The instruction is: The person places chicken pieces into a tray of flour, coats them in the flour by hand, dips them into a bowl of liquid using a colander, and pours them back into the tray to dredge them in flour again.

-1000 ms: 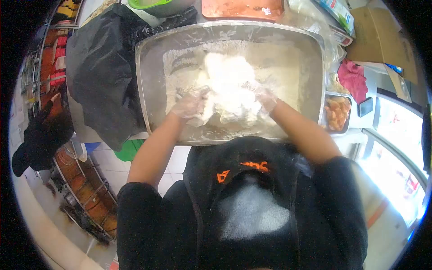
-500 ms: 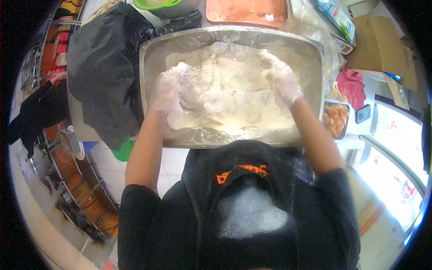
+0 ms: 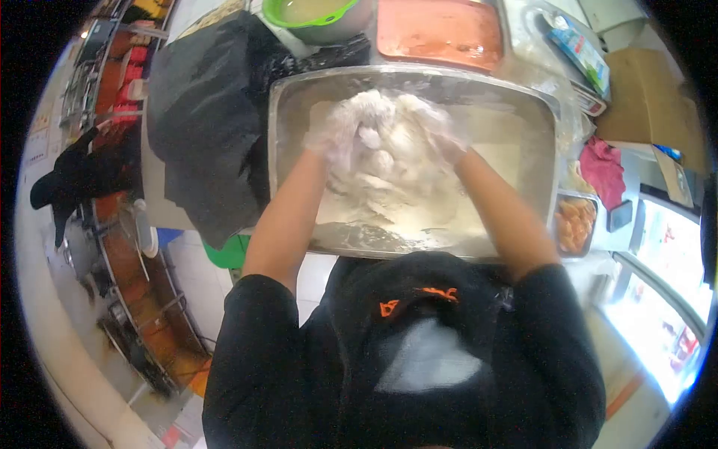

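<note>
Both my hands are inside a large metal tray [image 3: 544, 138] that holds a bed of pale flour [image 3: 490, 127]. My left hand [image 3: 348, 127], in a thin clear glove caked with flour, curls around the left side of several flour-coated pieces [image 3: 378, 159]. From the right, my right hand [image 3: 432, 129], gloved and floured too, cups the same heap. The fingertips come close together at the far side, and white lumps show between the palms. Flour hides what the pieces are, and motion blurs the fingers partly.
Black plastic sheeting [image 3: 213, 120] lies left of the tray. Behind stand a green-rimmed bowl [image 3: 318, 22] and an orange-pink tray [image 3: 441, 34]. At right are a small container of orange-coloured pieces [image 3: 574, 224], a pink cloth [image 3: 603, 172], a phone [image 3: 619, 215] and a cardboard box [image 3: 647, 97].
My hands have moved inward from the tray's two sides and now meet around a heap of floured pieces. The camera view has shifted, so the tray appears lower and further right.
</note>
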`<action>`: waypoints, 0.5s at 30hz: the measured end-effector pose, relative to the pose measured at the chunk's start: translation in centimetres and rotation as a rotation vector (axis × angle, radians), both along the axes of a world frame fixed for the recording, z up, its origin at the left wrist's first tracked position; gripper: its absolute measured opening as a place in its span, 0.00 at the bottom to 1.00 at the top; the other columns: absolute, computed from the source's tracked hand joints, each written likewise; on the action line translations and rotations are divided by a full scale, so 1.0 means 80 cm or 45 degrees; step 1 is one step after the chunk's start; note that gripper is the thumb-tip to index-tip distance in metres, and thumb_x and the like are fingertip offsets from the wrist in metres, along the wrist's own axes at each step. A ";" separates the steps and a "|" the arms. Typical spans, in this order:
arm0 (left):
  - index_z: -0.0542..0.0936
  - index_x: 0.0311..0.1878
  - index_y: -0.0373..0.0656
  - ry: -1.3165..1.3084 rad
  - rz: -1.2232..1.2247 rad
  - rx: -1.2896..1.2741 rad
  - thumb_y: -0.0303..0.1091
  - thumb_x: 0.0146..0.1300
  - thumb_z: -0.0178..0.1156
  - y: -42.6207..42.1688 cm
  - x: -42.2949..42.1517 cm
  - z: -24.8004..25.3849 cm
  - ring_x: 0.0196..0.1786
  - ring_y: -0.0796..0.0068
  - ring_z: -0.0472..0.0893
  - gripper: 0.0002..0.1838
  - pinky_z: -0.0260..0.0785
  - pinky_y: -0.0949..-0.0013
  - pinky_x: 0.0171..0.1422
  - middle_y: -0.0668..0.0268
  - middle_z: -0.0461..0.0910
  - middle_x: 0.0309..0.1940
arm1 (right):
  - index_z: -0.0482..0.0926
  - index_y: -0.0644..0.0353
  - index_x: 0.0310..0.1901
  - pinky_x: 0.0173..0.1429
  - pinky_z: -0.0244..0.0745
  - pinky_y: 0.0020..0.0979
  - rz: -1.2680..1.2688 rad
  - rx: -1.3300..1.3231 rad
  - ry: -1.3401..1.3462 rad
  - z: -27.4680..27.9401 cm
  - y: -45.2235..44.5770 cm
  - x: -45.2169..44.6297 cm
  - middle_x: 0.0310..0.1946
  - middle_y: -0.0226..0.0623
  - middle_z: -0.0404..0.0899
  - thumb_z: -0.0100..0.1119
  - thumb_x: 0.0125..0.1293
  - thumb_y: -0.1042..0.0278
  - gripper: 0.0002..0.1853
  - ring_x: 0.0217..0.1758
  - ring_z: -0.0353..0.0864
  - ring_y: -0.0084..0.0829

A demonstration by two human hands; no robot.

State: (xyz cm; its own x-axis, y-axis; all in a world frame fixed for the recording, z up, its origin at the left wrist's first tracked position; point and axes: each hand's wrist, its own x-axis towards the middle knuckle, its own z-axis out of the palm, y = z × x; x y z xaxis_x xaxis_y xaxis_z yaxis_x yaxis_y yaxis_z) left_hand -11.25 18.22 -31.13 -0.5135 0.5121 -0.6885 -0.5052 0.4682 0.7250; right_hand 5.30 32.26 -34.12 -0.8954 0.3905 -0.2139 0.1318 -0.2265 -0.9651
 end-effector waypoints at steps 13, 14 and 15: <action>0.76 0.60 0.38 0.182 -0.341 0.342 0.30 0.65 0.60 -0.063 0.033 0.057 0.55 0.72 0.78 0.20 0.70 0.71 0.60 0.61 0.81 0.51 | 0.75 0.58 0.61 0.68 0.65 0.33 0.148 0.765 -0.481 -0.040 0.035 0.043 0.60 0.36 0.77 0.46 0.74 0.55 0.22 0.62 0.75 0.35; 0.76 0.60 0.37 0.226 -0.375 0.337 0.30 0.65 0.60 -0.061 0.044 0.060 0.55 0.72 0.78 0.20 0.70 0.71 0.60 0.61 0.81 0.51 | 0.75 0.59 0.62 0.68 0.65 0.32 0.233 0.797 -0.424 -0.048 0.025 0.041 0.60 0.36 0.77 0.46 0.74 0.56 0.22 0.62 0.75 0.35; 0.76 0.60 0.37 0.261 -0.402 0.337 0.30 0.65 0.60 -0.060 0.054 0.061 0.55 0.72 0.78 0.20 0.70 0.71 0.59 0.61 0.81 0.51 | 0.75 0.59 0.62 0.67 0.65 0.32 0.314 0.791 -0.356 -0.050 0.014 0.038 0.60 0.37 0.77 0.47 0.73 0.57 0.22 0.61 0.75 0.34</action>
